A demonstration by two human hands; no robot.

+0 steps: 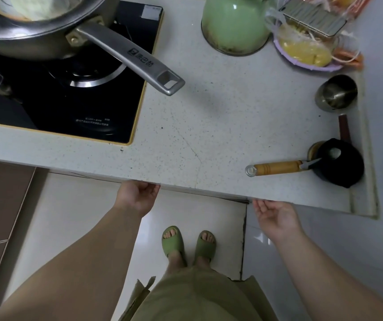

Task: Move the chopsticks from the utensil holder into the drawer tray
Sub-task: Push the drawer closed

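No chopsticks, utensil holder or drawer tray show in the head view. My left hand [137, 198] is at the front edge of the white speckled countertop [209, 135], with its fingers curled out of sight under the edge. My right hand [276, 216] is palm up further right, fingers apart and holding nothing, fingertips just at the counter edge. Whatever lies under the counter is hidden by the countertop.
A steel pan's long handle [135, 59] juts out over the counter from the black cooktop [93, 100]. A green kettle [232, 26], a bagged lilac plate [306, 54], a steel cup [336, 93], a wooden-handled tool [278, 167] and a black object [341, 165] sit at the back and right.
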